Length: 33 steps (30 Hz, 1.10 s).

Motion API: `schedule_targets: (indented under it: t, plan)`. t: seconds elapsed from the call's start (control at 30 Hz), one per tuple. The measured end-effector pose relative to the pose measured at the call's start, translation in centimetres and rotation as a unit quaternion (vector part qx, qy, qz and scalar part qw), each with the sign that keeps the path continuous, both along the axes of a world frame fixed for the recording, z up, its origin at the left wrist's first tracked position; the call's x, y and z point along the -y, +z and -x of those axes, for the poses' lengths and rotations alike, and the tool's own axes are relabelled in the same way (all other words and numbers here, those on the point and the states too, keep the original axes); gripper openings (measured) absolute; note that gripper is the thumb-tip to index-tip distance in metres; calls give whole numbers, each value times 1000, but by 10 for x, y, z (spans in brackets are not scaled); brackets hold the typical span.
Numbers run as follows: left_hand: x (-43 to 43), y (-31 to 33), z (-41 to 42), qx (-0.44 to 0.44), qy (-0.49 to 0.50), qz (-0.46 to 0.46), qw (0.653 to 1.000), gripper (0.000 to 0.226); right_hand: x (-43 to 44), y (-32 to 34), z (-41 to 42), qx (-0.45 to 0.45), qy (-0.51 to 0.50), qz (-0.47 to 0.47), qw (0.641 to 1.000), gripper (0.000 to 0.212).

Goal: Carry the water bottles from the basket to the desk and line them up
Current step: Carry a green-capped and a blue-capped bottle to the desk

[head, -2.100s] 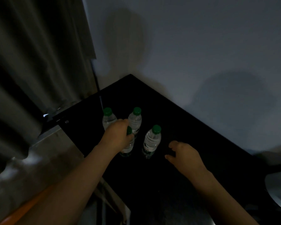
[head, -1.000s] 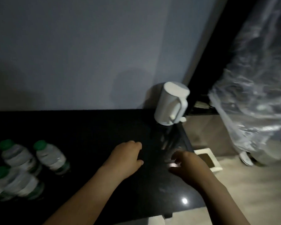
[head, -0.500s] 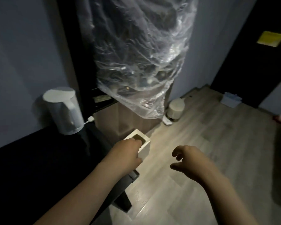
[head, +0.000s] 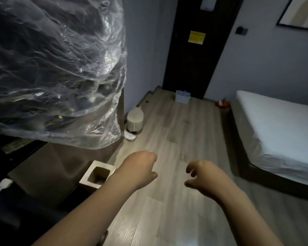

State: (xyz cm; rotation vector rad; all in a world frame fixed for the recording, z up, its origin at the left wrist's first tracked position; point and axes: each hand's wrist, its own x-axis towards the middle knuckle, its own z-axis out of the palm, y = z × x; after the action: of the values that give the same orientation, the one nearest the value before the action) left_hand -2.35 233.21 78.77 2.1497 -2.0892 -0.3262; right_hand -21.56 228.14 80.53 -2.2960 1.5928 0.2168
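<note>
A small pale basket (head: 182,98) stands on the floor far ahead, at the foot of a dark door (head: 194,50); bluish tops show above its rim, too small to identify. The black desk (head: 16,206) shows only as a dark corner at the lower left, and no bottles are in sight. My left hand (head: 142,167) hangs over the wooden floor with its fingers curled in and nothing in it. To its right, my right hand (head: 203,176) has its fingers apart and bent, and is also empty.
A big bundle under clear plastic (head: 52,68) fills the upper left. A square white bin (head: 89,180) sits by the desk, with a round pale appliance (head: 134,121) beyond. A bed (head: 277,132) lines the right side. A white plug (head: 4,183) lies on the desk.
The view has swung right from the desk, bottles and kettle to the room's floor, door and bed. Both hands left the desk top and now hang empty over the floor.
</note>
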Motion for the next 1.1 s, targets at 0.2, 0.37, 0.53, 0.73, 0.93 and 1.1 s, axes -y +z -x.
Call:
schedule_targets:
  t: [0.2,0.37,0.53,0.73,0.93,1.1]
  plan:
    - [48,8,-26,14,-34,10,999,37,35,3,-23,-10,-29,7,1000,42]
    - [84,5,-44,21,-47,-2,999,35,71,0,-41,-20,-38,-3,999,43]
    - [132,-1,-57,36,-47,-17,998,35,122,-11,-57,-29,-37,-3,999,43]
    - [215,-16,-61,46,-39,-41,997,36,207,-30,-59,-23,-41,-15,999,44]
    - [322,-18,-48,57,-40,-42,997,36,316,-37,-43,-6,-51,-3,999,43]
    - [400,-14,-39,60,-32,-44,997,37,397,-33,-29,14,-53,10,998,43]
